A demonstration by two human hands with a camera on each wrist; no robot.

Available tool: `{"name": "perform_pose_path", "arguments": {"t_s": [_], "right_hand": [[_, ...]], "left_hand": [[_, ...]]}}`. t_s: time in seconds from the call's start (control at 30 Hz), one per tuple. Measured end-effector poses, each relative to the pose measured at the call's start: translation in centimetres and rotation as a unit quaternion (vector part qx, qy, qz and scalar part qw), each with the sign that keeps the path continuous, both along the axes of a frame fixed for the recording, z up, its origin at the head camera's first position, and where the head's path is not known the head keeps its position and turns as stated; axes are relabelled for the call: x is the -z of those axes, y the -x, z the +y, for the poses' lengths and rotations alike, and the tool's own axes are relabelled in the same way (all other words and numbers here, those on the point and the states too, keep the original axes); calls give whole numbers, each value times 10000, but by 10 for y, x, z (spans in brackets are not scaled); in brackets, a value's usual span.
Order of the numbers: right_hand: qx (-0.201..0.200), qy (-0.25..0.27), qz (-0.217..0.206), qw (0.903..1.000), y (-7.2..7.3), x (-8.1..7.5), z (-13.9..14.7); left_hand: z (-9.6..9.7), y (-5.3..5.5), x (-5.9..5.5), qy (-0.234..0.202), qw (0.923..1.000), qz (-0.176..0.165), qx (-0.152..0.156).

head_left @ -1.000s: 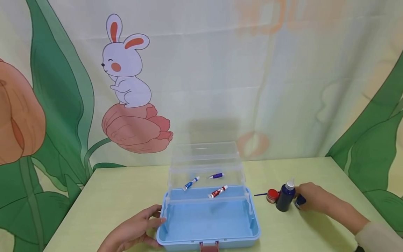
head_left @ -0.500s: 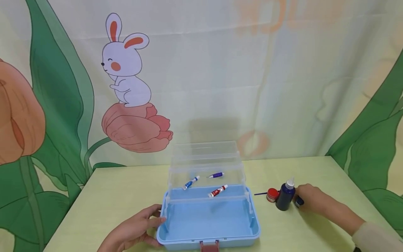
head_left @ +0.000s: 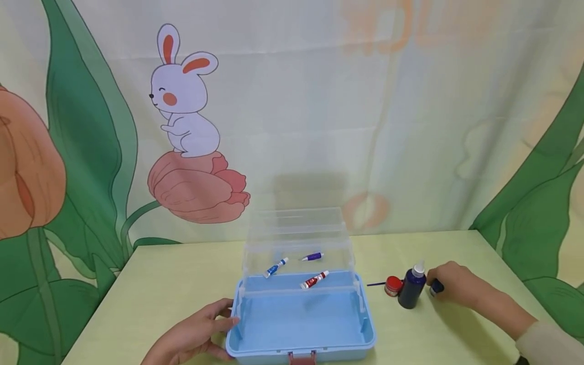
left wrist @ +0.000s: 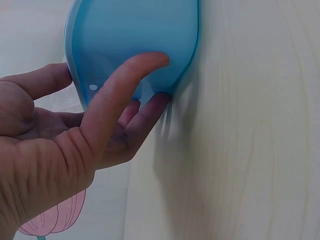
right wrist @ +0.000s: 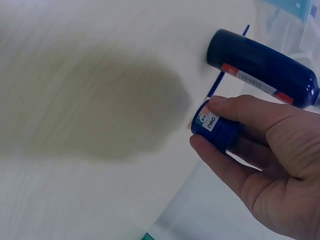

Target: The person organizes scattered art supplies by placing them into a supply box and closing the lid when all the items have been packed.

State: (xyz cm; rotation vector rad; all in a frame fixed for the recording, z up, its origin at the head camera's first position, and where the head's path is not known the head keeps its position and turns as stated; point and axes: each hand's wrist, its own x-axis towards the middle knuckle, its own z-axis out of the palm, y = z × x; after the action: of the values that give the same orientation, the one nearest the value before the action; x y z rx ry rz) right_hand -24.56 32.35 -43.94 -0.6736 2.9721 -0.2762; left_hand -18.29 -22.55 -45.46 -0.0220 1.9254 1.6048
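A light blue plastic box (head_left: 315, 350) with its clear lid raised stands at the table's front middle. My left hand (head_left: 196, 327) holds its left side, thumb at the rim and fingers along the outer wall. To the right, my right hand (head_left: 461, 286) pinches a small dark blue jar (right wrist: 215, 125) with a printed label between thumb and fingers. Just left of that jar stands a dark blue squeeze bottle (head_left: 412, 289) with a white nozzle. A red-lidded jar (head_left: 393, 286) is beside the bottle.
A blue paint tube (head_left: 276, 267), a red paint tube (head_left: 315, 280) and a purple pen (head_left: 312, 257) show at the clear lid (head_left: 296, 223). A thin dark blue stick (head_left: 376, 284) lies behind the red-lidded jar. A printed cloth (head_left: 292, 116) hangs behind the table.
The right hand and the small jar shift slightly, a little farther from the bottle than half a second ago. The left hand stays on the box. The head view tips slightly.
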Motion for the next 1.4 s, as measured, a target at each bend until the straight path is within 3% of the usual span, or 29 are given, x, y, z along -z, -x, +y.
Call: {"name": "perform_pose_path", "arguments": {"t_s": [0.6, 0.87, 1.13, 1.4], "right_hand": [[-10, -45, 41, 10000, 8, -19, -2], [-225, -156, 511, 9983, 17, -32, -7], [-414, -160, 696, 9966, 24, -51, -18], [-520, -114, 793, 9954, 34, -82, -41]], "left_hand": [[-2, -2, 2, -43, 10000, 15, -19], [-1, -2, 3, -112, 9999, -6, -30], [-3, 0, 2, -119, 9999, 33, 7], [-2, 0, 3, 9, 10000, -40, -75]]}}
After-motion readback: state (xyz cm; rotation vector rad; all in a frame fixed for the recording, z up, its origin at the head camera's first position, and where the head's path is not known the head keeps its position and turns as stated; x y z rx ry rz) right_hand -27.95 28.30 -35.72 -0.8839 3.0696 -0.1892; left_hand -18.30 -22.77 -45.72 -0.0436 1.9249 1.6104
